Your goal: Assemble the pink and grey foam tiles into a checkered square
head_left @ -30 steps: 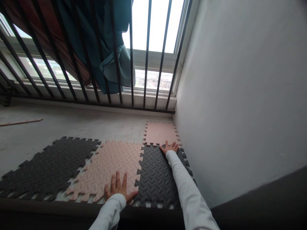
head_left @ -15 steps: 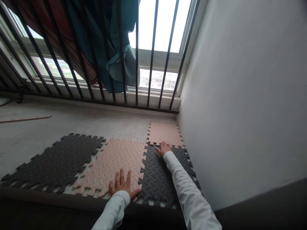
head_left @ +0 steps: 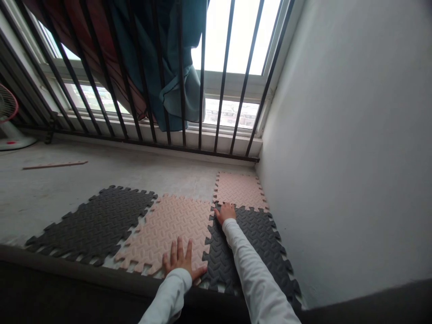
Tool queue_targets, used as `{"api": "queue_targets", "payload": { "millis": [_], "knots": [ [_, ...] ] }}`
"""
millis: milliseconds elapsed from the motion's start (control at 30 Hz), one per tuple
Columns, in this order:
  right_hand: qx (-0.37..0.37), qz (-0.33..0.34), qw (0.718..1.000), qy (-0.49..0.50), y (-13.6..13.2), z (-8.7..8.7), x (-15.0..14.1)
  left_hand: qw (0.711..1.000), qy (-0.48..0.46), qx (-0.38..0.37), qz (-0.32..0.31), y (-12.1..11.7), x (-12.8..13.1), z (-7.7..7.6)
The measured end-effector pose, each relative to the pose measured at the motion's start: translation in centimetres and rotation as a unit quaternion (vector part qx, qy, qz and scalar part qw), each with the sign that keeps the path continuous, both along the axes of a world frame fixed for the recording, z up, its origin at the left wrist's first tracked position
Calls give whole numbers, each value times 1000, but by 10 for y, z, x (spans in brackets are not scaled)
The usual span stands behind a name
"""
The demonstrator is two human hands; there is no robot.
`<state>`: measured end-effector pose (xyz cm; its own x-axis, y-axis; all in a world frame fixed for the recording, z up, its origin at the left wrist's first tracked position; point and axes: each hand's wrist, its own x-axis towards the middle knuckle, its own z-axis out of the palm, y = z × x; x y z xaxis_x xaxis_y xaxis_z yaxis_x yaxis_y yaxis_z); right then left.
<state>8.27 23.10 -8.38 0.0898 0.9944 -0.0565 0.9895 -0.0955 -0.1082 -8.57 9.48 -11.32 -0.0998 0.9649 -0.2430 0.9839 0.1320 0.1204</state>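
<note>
1. Left hand [head_left: 182,261]: grip released, palm down, fingers spread on the near pink tile [head_left: 172,229], at its 5 o'clock corner. Thumb reaches toward 3, at the seam with the right dark tile [head_left: 263,243]. Broad contact probably spreads the load and limits sliding.
2. Right hand [head_left: 225,212]: grip released too, no pinch visible. It rests on the right dark tile's far edge, by the 11 o'clock corner; thumb out toward 10, fingers close together, slightly bent. Likely there because pressure acts right at the teeth.
3. Far pink tile [head_left: 239,189] sits at 1 o'clock from the right hand, edge against the dark one. Both lie along the wall [head_left: 347,157], which likely serves as a straight reference.
4. Left dark tile [head_left: 97,225] is at 10 from the left hand. Pale floor [head_left: 135,168] shows between its teeth and the near pink tile's; full interlock there, can't tell.
5. All four lie flat, so edges can meet level.
6. Off at 10 from the hands: pink strip [head_left: 56,165] on the floor, fan [head_left: 15,142] beyond, near the black railing [head_left: 182,147]. Neither touches the tiles.
</note>
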Motion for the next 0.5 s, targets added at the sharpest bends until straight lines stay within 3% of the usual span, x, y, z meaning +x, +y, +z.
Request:
{"api": "queue_targets", "payload": {
  "millis": [167,300,500],
  "knots": [
    [47,-24,999,4,-5,-9,-6,1000,6,-9,5,3,1,-3],
    [25,28,999,3,0,-10,-8,1000,4,-18,10,3,1,0],
    [-26,43,999,-15,3,-2,-9,1000,-10,12,-3,-2,0,6]
  ]
}}
